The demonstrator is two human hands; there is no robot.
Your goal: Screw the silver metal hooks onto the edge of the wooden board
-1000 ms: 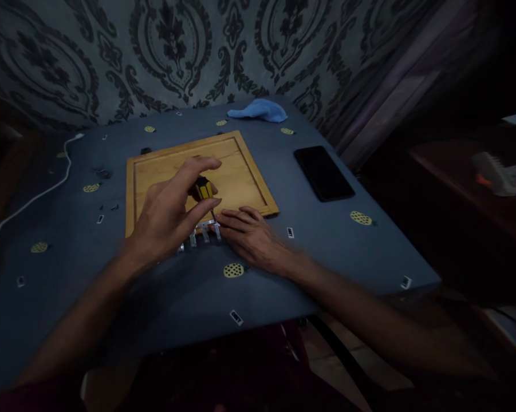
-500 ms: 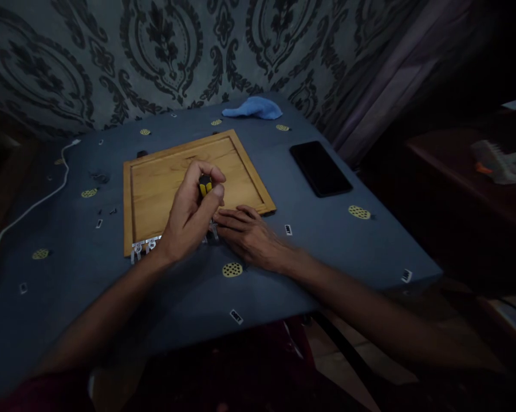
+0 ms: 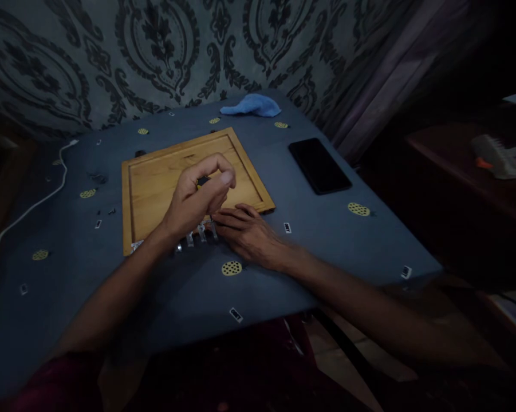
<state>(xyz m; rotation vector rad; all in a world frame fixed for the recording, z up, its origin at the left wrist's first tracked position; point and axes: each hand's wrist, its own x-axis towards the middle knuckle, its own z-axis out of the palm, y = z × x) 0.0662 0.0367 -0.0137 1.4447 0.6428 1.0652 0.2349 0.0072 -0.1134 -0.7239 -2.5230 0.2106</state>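
From my remote seat I see the left hand (image 3: 197, 191) curled around a dark handle with a little yellow on it, which I take for a screwdriver (image 3: 203, 182); the fingers hide its shaft and tip, so I cannot tell whether it is seated in a screw. Beneath it, the metal hook strip (image 3: 201, 232) lies along the near edge of the wooden board (image 3: 154, 186), partly covered by the left forearm, its hooks jutting toward the near side of the bench (image 3: 335, 257). The right hand (image 3: 253, 240) lies flat, fingers extended side by side, at the right end of the strip; whether the thumb pinches anything there I cannot make out. My main worry is a slip: if the driver tilts or is pushed without being squarely seated, the tip could skate off, scratch the wood or jab those fingers close by. Uneven pressure from the right hand might let the strip pivot out of line. The board sits on a smooth-looking cover, so a hard twist could swing it around. The small dark screws (image 3: 111, 212) left of the board could roll away if bumped by the left arm. Dim light makes misjudging the tip likelier.
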